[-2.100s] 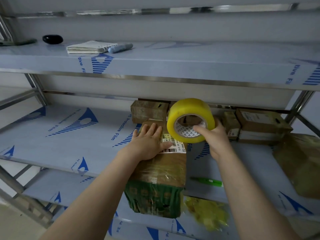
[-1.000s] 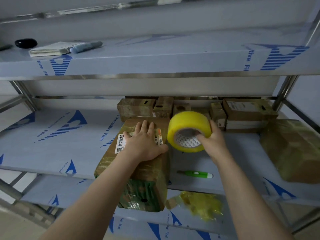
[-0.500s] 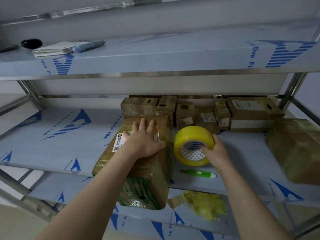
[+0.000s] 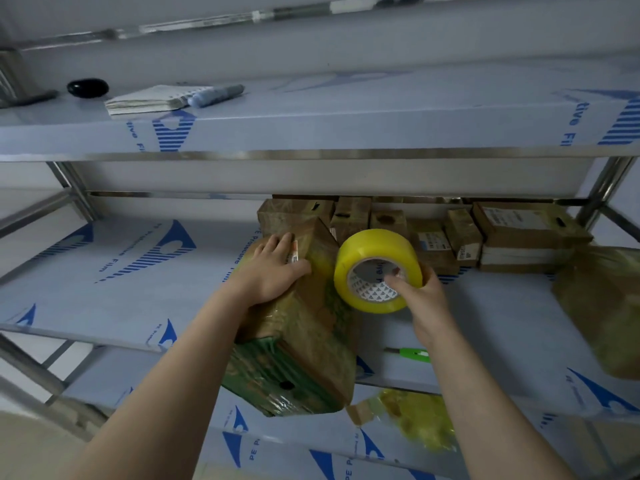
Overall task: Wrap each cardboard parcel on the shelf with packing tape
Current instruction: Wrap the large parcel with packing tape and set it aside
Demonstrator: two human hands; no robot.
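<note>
A long cardboard parcel (image 4: 308, 344) with a green printed end lies tilted on the middle shelf (image 4: 121, 278), its near end jutting past the shelf's front edge. My left hand (image 4: 273, 271) rests flat on its top face, thumb hooked over the ridge. My right hand (image 4: 419, 296) grips a big yellow roll of packing tape (image 4: 375, 252), fingers through its core, held just right of the parcel and close against it. Glossy tape covers much of the parcel.
Several small taped boxes (image 4: 429, 237) are stacked at the back of the shelf. A large wrapped parcel (image 4: 602, 306) sits at right. A green cutter (image 4: 414, 353) lies by my right forearm. Crumpled yellow tape (image 4: 412, 417) sits on the lower shelf. A notebook (image 4: 149, 98) and marker lie on top.
The parcel has rolled onto another side under my left hand, so its label has gone nearly out of sight. The tape roll dropped low, then came back up beside the parcel.
</note>
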